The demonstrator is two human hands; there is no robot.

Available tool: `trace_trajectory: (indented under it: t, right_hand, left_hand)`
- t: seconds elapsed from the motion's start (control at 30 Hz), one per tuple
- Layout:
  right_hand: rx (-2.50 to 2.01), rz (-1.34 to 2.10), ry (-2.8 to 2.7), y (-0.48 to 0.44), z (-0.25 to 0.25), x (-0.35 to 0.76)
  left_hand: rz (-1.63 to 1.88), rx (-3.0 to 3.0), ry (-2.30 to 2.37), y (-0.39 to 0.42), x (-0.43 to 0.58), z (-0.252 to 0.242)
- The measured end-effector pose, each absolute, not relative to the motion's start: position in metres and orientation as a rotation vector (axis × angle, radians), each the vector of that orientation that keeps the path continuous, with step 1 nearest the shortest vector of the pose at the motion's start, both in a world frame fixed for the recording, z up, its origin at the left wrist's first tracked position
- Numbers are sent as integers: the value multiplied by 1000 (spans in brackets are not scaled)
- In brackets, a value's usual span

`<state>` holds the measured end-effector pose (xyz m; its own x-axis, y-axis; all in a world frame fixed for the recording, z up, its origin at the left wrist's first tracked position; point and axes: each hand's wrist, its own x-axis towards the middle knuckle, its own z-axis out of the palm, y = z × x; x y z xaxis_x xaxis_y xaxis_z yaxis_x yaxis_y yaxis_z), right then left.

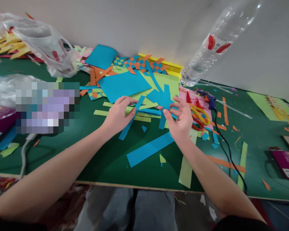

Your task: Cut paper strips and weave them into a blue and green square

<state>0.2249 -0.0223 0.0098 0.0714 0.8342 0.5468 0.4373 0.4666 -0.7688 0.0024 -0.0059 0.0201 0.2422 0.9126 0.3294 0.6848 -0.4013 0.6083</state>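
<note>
While left grip (pixel 118 114) gapes narrowly, blue strip (pixel 126 128) slants at fingertips (pixel 133 112); right grip (pixel 182 118) loosely spread.

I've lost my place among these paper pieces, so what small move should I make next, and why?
I'd probably have your left hand pinch the slanted blue strip: its thumb and forefinger tips are right by the strip's edge, with a gap between them. I can't tell whether they touch it.
</note>
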Motion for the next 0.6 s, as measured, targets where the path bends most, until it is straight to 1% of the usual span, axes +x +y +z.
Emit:
trace_trajectory:
  t: [0.37,0.53,0.6]
  right_hand:
    - [-1123,285,-1629,-22,13,225]
    - [-1077,167,-1717,-28,19,221]
    - [-1052,99,-1780,-32,24,219]
  left_hand:
    - [983,2249,1369,-5,2,19]
    - [1229,2487,1166,-11,6,22]
    - [1262,2600,1065,-14,8,23]
